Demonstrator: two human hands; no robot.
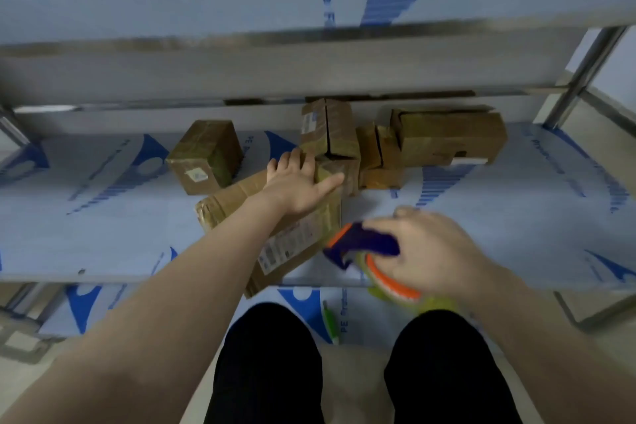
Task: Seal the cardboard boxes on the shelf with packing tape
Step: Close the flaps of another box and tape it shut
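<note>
Several cardboard boxes (206, 155); left hand (299, 186) spread on nearest box (292, 239), right hand (433, 251) gripping tape dispenser (364, 242).

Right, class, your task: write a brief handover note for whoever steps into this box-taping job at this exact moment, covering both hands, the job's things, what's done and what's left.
Left hand rests flat on the long box, which lies at the front edge of the shelf.
Right hand grips the tape dispenser, close by that box's right side.
Other boxes: a small box back left, a cluster behind the left hand, a wide box back right.
Done: cannot tell; blur hides any fresh tape.
Left: likely tape the long box's seam, then check the others.
</note>
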